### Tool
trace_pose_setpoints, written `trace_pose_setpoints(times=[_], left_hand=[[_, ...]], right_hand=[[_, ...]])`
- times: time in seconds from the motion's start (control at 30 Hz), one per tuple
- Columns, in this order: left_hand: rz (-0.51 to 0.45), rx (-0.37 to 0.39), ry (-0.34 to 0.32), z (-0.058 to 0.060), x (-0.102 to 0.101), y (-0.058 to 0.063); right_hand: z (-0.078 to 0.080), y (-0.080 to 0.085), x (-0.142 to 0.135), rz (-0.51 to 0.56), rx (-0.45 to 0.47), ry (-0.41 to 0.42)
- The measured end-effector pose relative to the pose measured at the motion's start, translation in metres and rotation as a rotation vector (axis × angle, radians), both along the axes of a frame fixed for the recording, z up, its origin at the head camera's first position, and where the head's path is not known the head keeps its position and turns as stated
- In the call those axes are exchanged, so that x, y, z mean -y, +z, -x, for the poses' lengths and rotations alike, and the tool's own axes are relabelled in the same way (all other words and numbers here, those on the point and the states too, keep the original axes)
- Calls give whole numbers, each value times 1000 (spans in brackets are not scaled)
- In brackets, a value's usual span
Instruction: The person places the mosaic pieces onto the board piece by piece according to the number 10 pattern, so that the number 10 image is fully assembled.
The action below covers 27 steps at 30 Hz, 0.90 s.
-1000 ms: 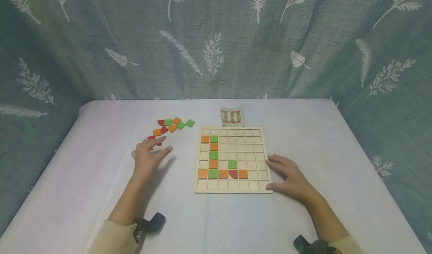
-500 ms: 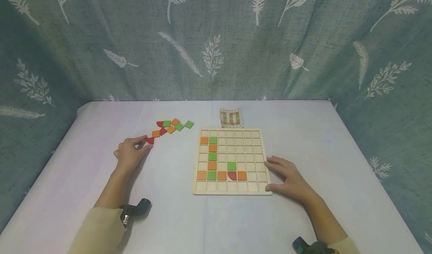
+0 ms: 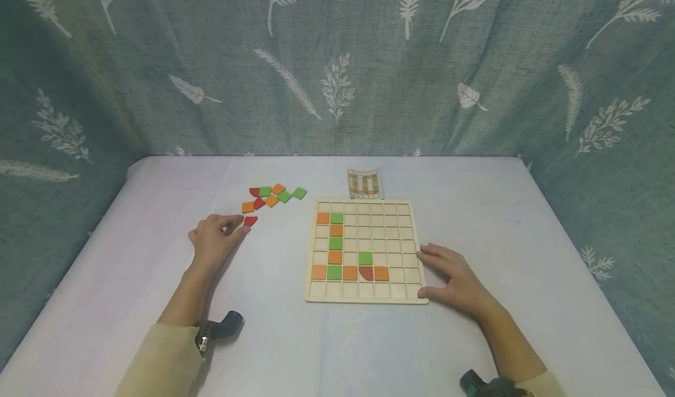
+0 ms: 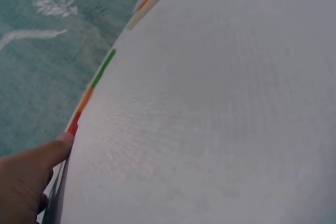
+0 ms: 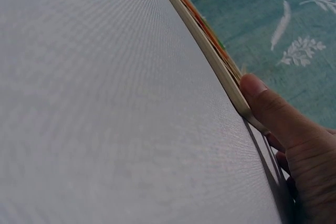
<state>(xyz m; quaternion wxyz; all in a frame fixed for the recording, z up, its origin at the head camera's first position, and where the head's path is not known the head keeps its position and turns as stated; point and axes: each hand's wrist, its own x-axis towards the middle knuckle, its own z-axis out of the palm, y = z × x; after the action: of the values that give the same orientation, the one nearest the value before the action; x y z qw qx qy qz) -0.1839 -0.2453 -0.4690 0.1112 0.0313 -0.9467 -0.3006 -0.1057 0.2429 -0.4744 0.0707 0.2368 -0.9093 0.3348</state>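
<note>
My left hand pinches a red quarter-round tile between thumb and fingers, just in front of the loose tiles. In the left wrist view the thumb presses against the red tile. A pale wooden grid board lies flat on the table; orange and green square tiles and one red quarter-round tile sit in its squares. My right hand rests at the board's right edge, thumb by the near corner and fingers loosely extended. The right wrist view shows the thumb touching the board's rim.
Several loose tiles lie left of the board, among them an orange square, a red one and a green square. A patterned card lies behind the board. A green leaf-print curtain borders the white table.
My left hand has moved left to the loose tiles, taken hold of the red quarter-round tile and drawn it slightly right, away from the orange one. My right hand stays at the board.
</note>
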Motion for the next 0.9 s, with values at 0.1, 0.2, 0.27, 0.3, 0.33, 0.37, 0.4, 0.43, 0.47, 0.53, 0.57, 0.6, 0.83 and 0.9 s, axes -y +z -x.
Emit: trace_pose_setpoints(times=[0.1,0.2,0.27,0.3,0.33,0.37,0.4,0.43,0.47,0.53,0.57,0.6,0.83,0.9], left_hand=[[16,15,-38,3,1,1],[33,29,-60,4,3,1],[36,31,-73,4,4,1],[40,29,-82,4,4,1],[43,27,-90,4,4,1],[44,25,-99,4,4,1],[47,22,-110,4,3,2],[52,19,-121,4,3,2],[53,18,-132,4,2,2],[49,13,-143,4,2,1],[43,10,-145,4,1,1],[36,3,-146,4,0,0],[23,-32,-162,3,-5,-2],[39,-26,-179,5,-6,-2]], right_hand=[[0,-1,1,8,-7,2],[1,-3,2,15,-16,-1],[2,-4,2,12,-20,-5],[2,-4,2,14,-18,-7],[2,-4,2,10,-17,-8],[2,-3,2,5,-13,-9],[3,-3,2,8,0,-7],[3,-2,1,5,5,-4],[3,-2,1,-2,13,-5],[3,-2,1,-12,26,-8],[2,-2,1,-11,31,-9],[2,-2,1,-15,35,-12],[2,-3,0,-11,28,-14],[2,-3,-1,-13,24,-13]])
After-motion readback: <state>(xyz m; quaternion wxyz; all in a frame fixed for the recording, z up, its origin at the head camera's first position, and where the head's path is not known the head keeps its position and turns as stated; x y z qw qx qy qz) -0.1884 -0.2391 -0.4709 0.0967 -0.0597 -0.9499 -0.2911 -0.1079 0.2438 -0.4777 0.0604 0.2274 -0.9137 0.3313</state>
